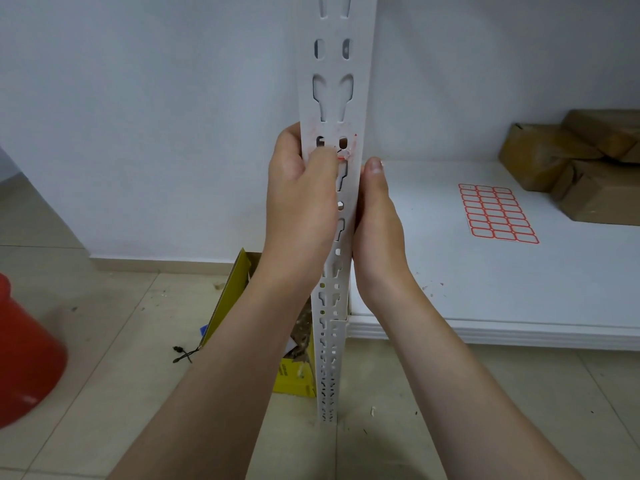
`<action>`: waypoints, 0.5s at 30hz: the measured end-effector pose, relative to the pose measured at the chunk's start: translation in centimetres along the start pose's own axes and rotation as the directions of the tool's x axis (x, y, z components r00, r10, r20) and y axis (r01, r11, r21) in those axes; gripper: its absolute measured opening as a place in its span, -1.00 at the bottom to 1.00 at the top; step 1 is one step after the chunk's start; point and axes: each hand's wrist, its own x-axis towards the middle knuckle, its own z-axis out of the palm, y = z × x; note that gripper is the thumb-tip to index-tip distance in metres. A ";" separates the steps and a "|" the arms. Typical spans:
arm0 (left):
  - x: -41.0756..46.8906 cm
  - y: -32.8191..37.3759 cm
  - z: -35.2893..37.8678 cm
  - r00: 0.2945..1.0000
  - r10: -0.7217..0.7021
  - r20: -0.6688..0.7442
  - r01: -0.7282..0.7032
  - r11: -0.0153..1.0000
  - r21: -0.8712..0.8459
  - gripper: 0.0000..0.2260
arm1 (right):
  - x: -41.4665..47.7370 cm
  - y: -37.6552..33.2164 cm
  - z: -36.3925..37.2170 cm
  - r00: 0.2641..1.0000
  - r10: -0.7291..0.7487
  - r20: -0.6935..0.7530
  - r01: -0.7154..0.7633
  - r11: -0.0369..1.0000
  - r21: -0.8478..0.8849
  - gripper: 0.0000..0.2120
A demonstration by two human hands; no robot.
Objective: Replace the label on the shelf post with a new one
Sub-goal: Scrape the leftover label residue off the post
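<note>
post (332,98) white, punched slot pattern; red smears (350,152) mid-post. sheet (498,213) at 3: white, red-outlined cells, three columns. shelf (485,289) white. parcels (568,157) at 2 brown. carton (294,379) at 6 yellow. bucket (24,351) at 8 red. floor (104,306) beige tile.

**Head camera, single view**

Worn on the head, wide-angle, sole view. Facing forward and down, straight onto the shelf post (332,98), very near: post running from the top edge almost to the bottom, mid-frame. Shelf board (485,289) off to the right, tiled floor (121,323) below and left, white wall (138,98) behind.
</note>
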 end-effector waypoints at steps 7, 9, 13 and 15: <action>0.0 -0.2 -0.4 1.000 -0.028 0.010 0.028 0.998 -0.063 -0.71 | 0.4 0.3 -0.2 1.000 0.016 -0.004 -0.016 1.000 0.013 -0.33; -0.1 0.0 -0.5 0.999 -0.021 0.028 0.024 0.994 -0.109 -0.77 | 0.3 0.3 0.0 1.000 0.013 -0.007 -0.013 1.000 0.007 -0.28; -0.3 0.3 -0.2 1.000 -0.022 0.019 0.025 0.993 -0.118 -0.82 | 0.4 0.5 0.0 1.000 0.012 -0.010 -0.012 0.999 0.033 -0.10; -0.3 0.3 0.0 1.000 -0.025 0.015 0.027 0.995 -0.095 -0.79 | 0.6 0.6 -0.1 1.000 0.013 -0.008 -0.012 0.999 0.034 -0.05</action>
